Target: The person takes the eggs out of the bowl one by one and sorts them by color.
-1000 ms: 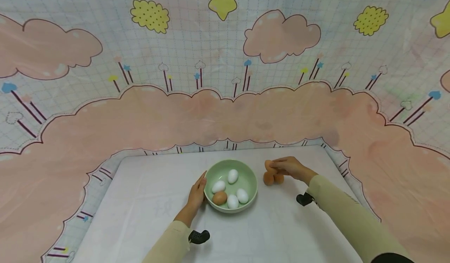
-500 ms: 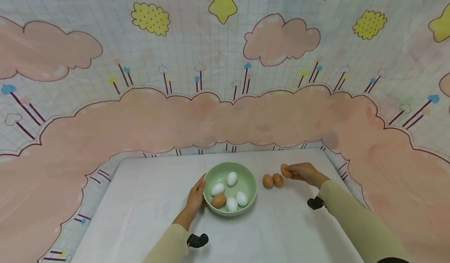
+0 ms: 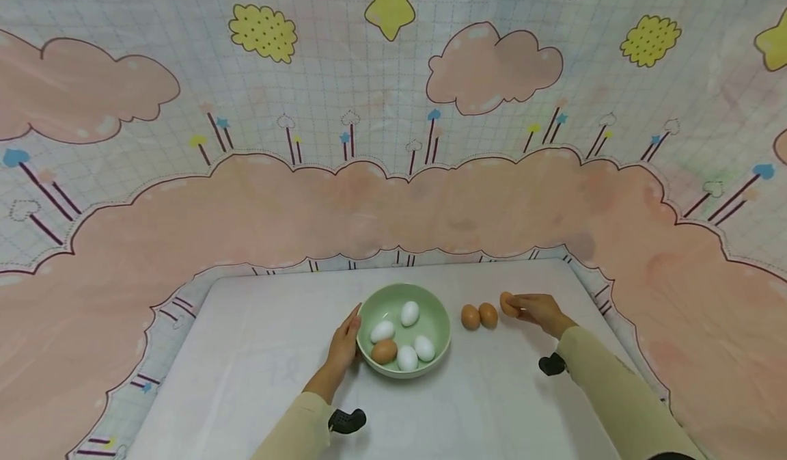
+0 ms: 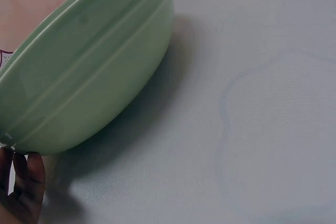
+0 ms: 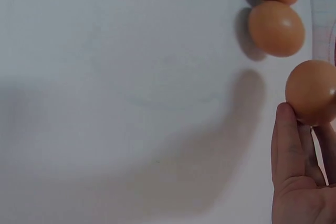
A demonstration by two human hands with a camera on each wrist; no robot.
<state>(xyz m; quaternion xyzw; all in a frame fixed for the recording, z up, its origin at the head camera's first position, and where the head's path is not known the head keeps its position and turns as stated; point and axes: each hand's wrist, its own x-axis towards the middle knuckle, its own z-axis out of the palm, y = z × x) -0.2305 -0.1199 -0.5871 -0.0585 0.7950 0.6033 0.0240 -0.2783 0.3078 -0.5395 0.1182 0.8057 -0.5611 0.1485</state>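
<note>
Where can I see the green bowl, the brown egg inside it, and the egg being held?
Green bowl [image 3: 404,335]: head view, its bare inner bottom.
Bowl's brown egg [image 3: 384,351]: head view, its upper side.
Held brown egg [image 5: 312,92]: right wrist view, its visible side.

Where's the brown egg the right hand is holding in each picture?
Head: the brown egg is below and right of the middle, in the right hand.
Left wrist: not in it.
Right wrist: the brown egg is at the right edge, about halfway down.
Shared landmark: the white table.
</note>
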